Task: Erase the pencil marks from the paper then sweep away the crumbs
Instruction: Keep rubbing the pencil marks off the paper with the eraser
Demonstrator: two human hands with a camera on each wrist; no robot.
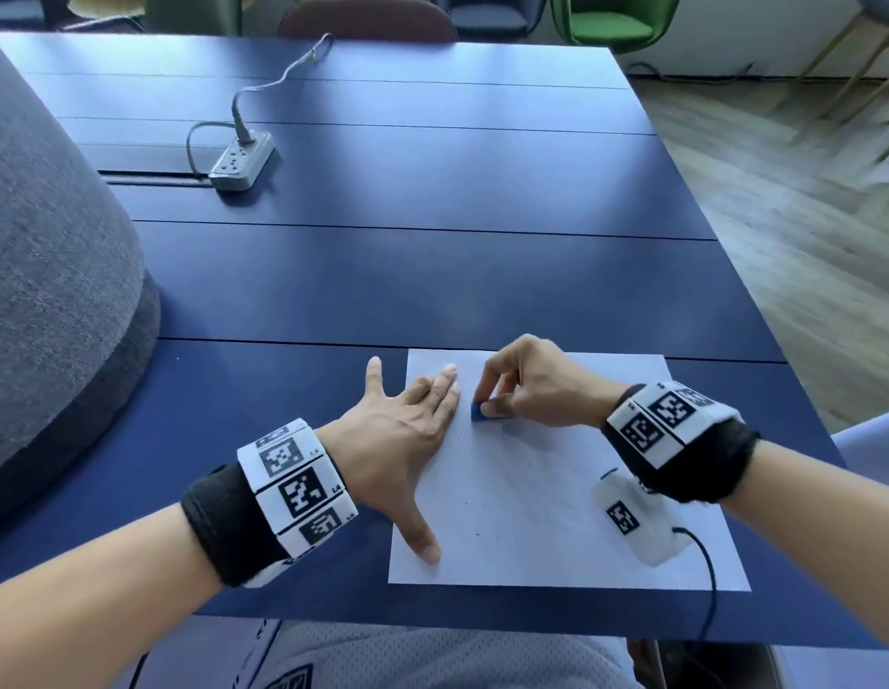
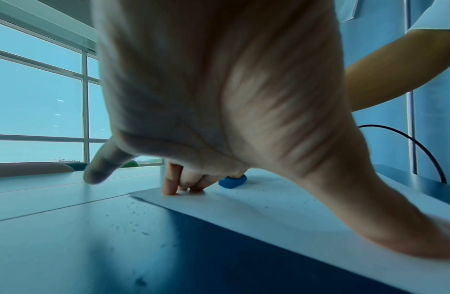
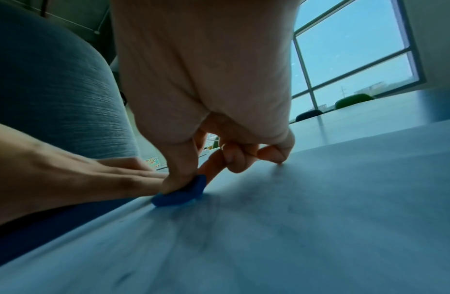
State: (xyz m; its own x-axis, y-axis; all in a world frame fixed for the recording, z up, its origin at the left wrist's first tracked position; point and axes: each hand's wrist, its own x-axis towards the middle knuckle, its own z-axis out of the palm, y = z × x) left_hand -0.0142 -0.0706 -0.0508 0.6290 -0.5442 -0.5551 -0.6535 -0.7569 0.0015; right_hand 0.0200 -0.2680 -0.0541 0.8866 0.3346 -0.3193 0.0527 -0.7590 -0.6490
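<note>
A white sheet of paper [image 1: 556,469] lies near the front edge of the blue table [image 1: 432,281]. My left hand [image 1: 407,430] lies flat and spread over the paper's left edge, thumb and fingers pressing it down. My right hand [image 1: 522,385] pinches a small blue eraser [image 1: 484,412] and holds it against the paper just right of the left fingers. The eraser [image 3: 180,194] sits under my right thumb in the right wrist view, and the eraser [image 2: 232,181] shows beyond my left fingers. Faint grey pencil marks [image 1: 546,494] and dark crumbs [image 2: 264,194] dot the sheet.
More crumbs [image 2: 133,220] lie on the table left of the paper. A grey power strip [image 1: 241,161] with a cable sits far back left. A large grey fabric seat [image 1: 49,290] stands at the left. A black cable [image 1: 706,579] hangs from my right wrist.
</note>
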